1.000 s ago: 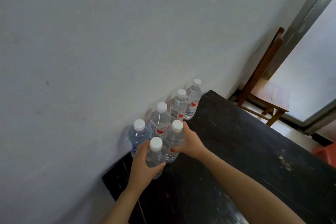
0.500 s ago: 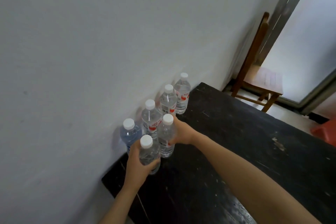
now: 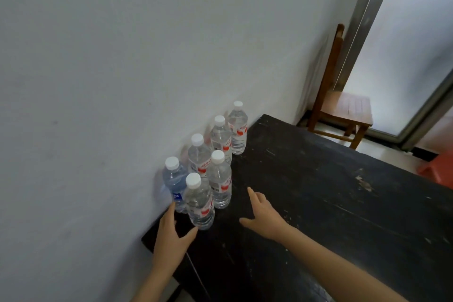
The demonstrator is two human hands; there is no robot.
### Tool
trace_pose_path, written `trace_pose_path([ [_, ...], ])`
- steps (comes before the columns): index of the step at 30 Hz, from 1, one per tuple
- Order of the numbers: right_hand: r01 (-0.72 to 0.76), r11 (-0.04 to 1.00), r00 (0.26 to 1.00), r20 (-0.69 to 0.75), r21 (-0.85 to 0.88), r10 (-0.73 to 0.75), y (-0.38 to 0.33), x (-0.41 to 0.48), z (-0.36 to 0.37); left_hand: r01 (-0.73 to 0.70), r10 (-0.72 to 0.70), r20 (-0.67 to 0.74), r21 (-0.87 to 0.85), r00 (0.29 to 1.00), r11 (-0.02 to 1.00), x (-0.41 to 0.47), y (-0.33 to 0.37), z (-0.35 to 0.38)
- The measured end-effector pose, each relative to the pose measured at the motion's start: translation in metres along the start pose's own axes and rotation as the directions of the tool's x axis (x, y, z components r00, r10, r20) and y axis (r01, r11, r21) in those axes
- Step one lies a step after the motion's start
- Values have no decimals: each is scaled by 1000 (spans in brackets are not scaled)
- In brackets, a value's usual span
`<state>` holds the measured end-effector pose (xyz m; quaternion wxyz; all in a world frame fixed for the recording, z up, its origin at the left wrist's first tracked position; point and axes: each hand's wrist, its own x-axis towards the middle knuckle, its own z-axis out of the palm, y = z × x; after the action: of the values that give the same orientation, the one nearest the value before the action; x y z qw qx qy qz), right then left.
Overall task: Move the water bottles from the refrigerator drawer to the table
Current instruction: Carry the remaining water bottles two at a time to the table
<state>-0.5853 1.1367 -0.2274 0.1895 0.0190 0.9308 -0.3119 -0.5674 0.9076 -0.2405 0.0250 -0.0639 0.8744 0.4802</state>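
water bottles stand red-labelled, one blue-labelled, print unreadable, beside left hand and right hand, both spread, gripping nothing.

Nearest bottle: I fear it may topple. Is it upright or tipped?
Upright: the nearest bottle stands on its base on the black table, white cap on top.

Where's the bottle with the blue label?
In the head view, the blue-label bottle stands far left on the black table against the wall, beside the nearest red-label bottle, by the left hand.
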Motion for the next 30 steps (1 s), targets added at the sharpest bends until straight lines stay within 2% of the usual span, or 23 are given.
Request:
trace_pose_path([
  [4,30,998,999,-13,-52,-30,9,-13,4,43,-43,-10,38,999,998,-14,-11,-13],
  [11,57,989,996,-64,-137,-66,-5,-33,15,-4,10,-83,75,997,997,-26,-13,-48],
  [15,58,971,990,-113,-233,-86,-18,-54,16,-65,73,-75,94,995,993,-22,-13,-63],
  [18,7,960,985,-163,-280,-55,-26,-70,16,-144,152,-58,128,987,981,-13,-10,-77],
  [30,-206,957,911,-396,-202,113,-116,-140,82,-442,430,104,179,897,879,-9,-15,-164],
])
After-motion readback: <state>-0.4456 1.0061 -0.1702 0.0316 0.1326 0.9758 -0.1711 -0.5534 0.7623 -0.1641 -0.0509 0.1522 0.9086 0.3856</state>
